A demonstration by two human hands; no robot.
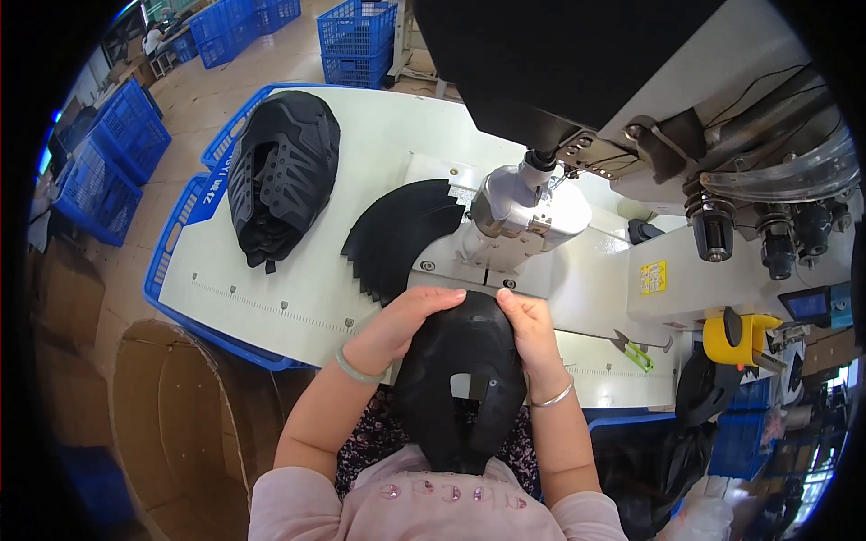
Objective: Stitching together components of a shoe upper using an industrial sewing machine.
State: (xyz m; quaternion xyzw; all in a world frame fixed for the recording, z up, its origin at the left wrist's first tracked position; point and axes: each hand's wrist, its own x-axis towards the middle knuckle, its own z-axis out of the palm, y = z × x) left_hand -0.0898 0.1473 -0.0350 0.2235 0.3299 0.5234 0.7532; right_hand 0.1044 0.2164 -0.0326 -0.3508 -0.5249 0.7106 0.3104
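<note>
A black shoe upper (462,347) lies in front of me, its toe end toward the sewing machine and its opening toward my body. My left hand (417,317) grips the toe edge from the left, thumb on top. On the other side, my right hand (530,329) pinches the same edge, its thumb a little apart from the left one. Fingers under the upper are hidden. Just beyond stands the sewing machine's post (528,212). Left of the post, a fanned stack of curved black pieces (401,236) rests on the white table (262,311).
Stacked black shoe uppers (287,171) sit on the table's left. Green-handled thread snips (634,352) lie right, near a yellow holder (747,338). The machine head (577,81) overhangs the far side. A cardboard bin (171,406) and blue crates (356,41) stand around.
</note>
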